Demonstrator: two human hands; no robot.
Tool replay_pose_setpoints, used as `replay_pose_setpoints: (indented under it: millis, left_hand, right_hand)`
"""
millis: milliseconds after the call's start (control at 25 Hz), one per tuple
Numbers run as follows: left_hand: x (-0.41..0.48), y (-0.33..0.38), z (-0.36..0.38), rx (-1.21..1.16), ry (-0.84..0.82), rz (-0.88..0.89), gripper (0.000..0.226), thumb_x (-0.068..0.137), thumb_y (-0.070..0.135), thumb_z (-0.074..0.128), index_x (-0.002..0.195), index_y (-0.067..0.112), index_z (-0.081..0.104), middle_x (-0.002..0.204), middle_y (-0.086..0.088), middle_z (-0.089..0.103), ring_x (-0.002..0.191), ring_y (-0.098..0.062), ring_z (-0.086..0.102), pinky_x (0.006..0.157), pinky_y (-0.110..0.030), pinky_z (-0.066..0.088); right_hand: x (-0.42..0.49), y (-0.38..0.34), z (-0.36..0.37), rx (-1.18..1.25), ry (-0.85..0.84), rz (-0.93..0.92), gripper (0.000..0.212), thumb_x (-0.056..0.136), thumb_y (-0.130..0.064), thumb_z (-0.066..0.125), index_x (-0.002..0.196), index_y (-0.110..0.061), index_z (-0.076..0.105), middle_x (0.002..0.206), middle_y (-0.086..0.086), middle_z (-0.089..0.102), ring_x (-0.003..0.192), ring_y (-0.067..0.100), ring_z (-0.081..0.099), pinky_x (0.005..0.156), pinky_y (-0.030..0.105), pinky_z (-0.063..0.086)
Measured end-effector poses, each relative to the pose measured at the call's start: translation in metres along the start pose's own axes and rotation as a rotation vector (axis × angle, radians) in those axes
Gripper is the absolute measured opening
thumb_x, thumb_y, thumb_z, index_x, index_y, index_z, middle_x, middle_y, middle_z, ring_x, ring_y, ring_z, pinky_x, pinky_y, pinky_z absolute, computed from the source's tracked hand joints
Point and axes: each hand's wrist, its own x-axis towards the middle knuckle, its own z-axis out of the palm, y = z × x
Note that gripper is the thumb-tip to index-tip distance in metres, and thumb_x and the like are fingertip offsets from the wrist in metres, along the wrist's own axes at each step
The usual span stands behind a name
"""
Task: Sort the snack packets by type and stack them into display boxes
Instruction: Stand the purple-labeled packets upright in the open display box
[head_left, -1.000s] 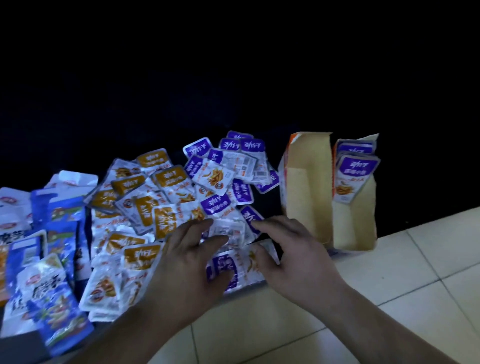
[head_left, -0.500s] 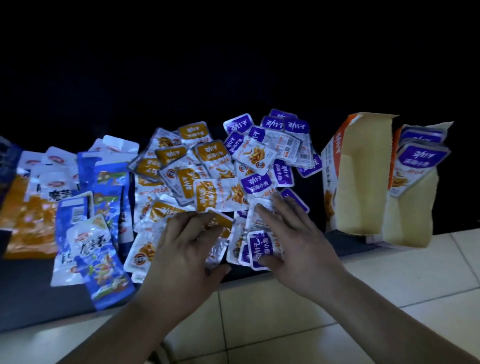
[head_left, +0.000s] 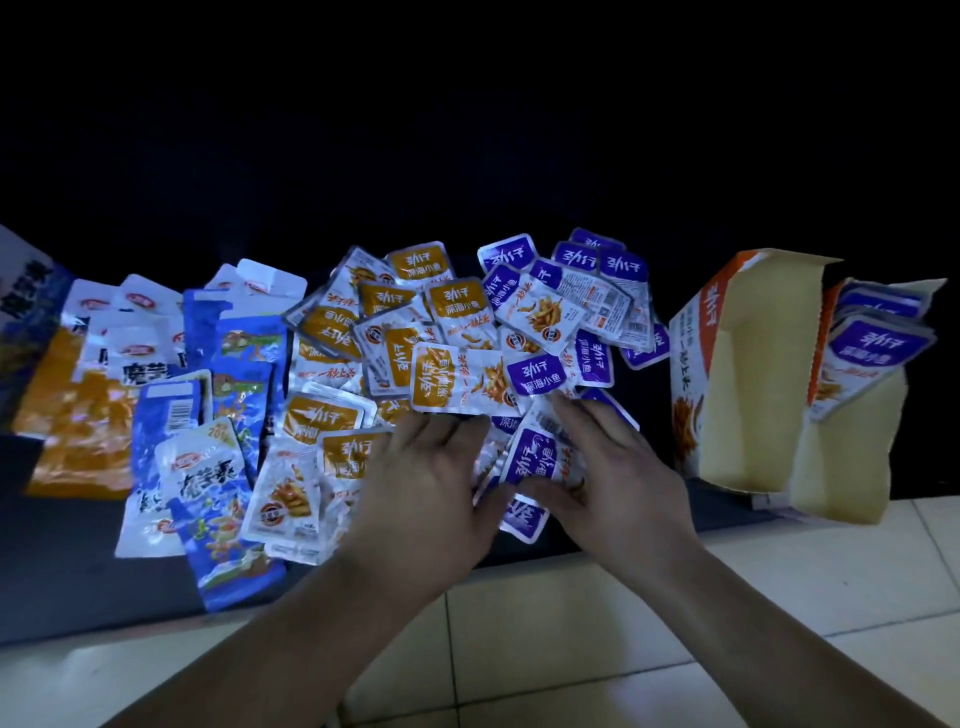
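Gathering purple packets is the step I judge myself to be in. Both hands sit low over the near edge of the pile on the dark mat (head_left: 62, 571). My left hand (head_left: 421, 483) lies flat on the packets with its fingers straight and close together, holding nothing that I can see. My right hand (head_left: 613, 478) has its fingers spread over the purple ones, with the thumb against the near edge of one purple packet (head_left: 540, 457). Whether the thumb has pinched that packet, I can't tell.

The packet lies between my hands, touching both, its long axis running roughly away from me and tilted a little to the right. More purple packets (head_left: 561, 296) are scattered beyond it, orange packets (head_left: 452, 306) spread to the left, and blue packets (head_left: 223, 519) lie further left again.

What matters next is the direction of the boxes. They stand well off to my right, past my right hand. The nearer box (head_left: 753, 364) looks bare inside, and the far display box (head_left: 841, 467) holds a leaning purple stack (head_left: 878, 345). My right hand is the nearer one, so I judge the carry goes rightward, past the nearer box.
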Motion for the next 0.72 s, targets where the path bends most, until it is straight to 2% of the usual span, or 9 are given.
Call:
replay_pose_setpoints:
  millis: [120,160,200,320,400,480,560,640,720]
  left_hand:
    - [0.013,0.023,0.012,0.074,-0.206,-0.128,0.089,0.077,0.07,0.065,0.149,0.022,0.042,0.13,-0.002,0.058,0.12,-0.028,0.053,0.098,-0.042,0.046]
    - [0.015,0.023,0.015,0.084,-0.223,-0.161,0.093,0.078,0.07,0.067,0.153,0.024,0.036,0.133,-0.002,0.055,0.124,-0.028,0.051,0.102,-0.041,0.043]
    - [0.016,0.021,0.017,0.064,-0.197,-0.167,0.093,0.077,0.068,0.071,0.153,0.025,0.037,0.131,-0.002,0.056,0.123,-0.028,0.052,0.101,-0.042,0.044]
    - [0.015,0.012,0.016,-0.044,-0.097,-0.135,0.069,0.071,0.05,0.085,0.131,0.024,0.063,0.112,-0.004,0.063,0.106,-0.031,0.06,0.087,-0.043,0.052]
    - [0.013,0.005,0.012,-0.107,-0.063,-0.167,0.049,0.069,0.043,0.088,0.11,0.023,0.07,0.102,-0.001,0.063,0.098,-0.027,0.061,0.08,-0.039,0.053]
    - [0.009,0.0,-0.001,-0.284,0.032,-0.278,0.029,0.072,0.032,0.089,0.089,0.025,0.066,0.088,0.004,0.063,0.081,-0.018,0.061,0.067,-0.029,0.049]
    - [0.009,-0.004,-0.018,-0.613,0.08,-0.462,0.024,0.08,0.019,0.085,0.083,0.026,0.063,0.076,0.004,0.068,0.066,-0.013,0.062,0.056,-0.019,0.046]
    - [0.007,-0.006,-0.035,-0.88,0.104,-0.542,0.019,0.084,0.011,0.083,0.092,0.024,0.071,0.076,0.001,0.075,0.062,-0.015,0.065,0.053,-0.018,0.048]
    - [0.008,-0.005,-0.054,-1.052,0.094,-0.53,0.032,0.086,0.003,0.079,0.111,0.021,0.074,0.086,0.004,0.08,0.072,-0.008,0.072,0.062,-0.014,0.053]
  right_hand:
    - [0.0,0.004,-0.001,0.043,-0.018,0.08,0.094,0.078,-0.07,0.07,0.157,-0.039,0.029,0.145,-0.02,0.039,0.131,0.009,0.048,0.081,0.032,0.053]
    - [0.0,0.006,-0.003,0.058,-0.019,0.101,0.094,0.078,-0.068,0.071,0.157,-0.037,0.03,0.141,-0.019,0.041,0.129,0.01,0.048,0.081,0.032,0.052]
    - [0.001,0.008,-0.005,0.077,-0.017,0.115,0.093,0.078,-0.065,0.073,0.157,-0.035,0.031,0.137,-0.017,0.042,0.127,0.01,0.049,0.08,0.033,0.052]
    - [-0.003,0.017,-0.011,0.181,-0.042,0.112,0.087,0.08,-0.05,0.079,0.155,-0.034,0.036,0.129,-0.018,0.043,0.12,0.008,0.051,0.085,0.035,0.053]
    - [-0.007,0.017,-0.01,0.216,-0.056,0.095,0.08,0.082,-0.038,0.08,0.152,-0.03,0.043,0.129,-0.016,0.044,0.121,0.011,0.053,0.091,0.037,0.053]
    - [-0.006,0.014,-0.006,0.25,0.005,0.122,0.063,0.081,-0.029,0.081,0.139,-0.026,0.058,0.12,-0.011,0.047,0.113,0.014,0.058,0.087,0.037,0.054]
    - [-0.001,0.009,-0.007,0.291,0.124,0.177,0.04,0.081,-0.024,0.081,0.119,-0.024,0.067,0.108,-0.01,0.049,0.099,0.013,0.059,0.079,0.031,0.05]
    - [0.001,0.001,-0.016,0.352,0.196,0.204,0.026,0.086,-0.022,0.077,0.109,-0.026,0.064,0.103,-0.014,0.057,0.091,0.007,0.061,0.074,0.029,0.049]
    - [0.003,-0.008,-0.031,0.49,0.209,0.251,0.016,0.094,-0.019,0.067,0.106,-0.027,0.059,0.09,-0.017,0.067,0.082,-0.002,0.063,0.067,0.021,0.048]
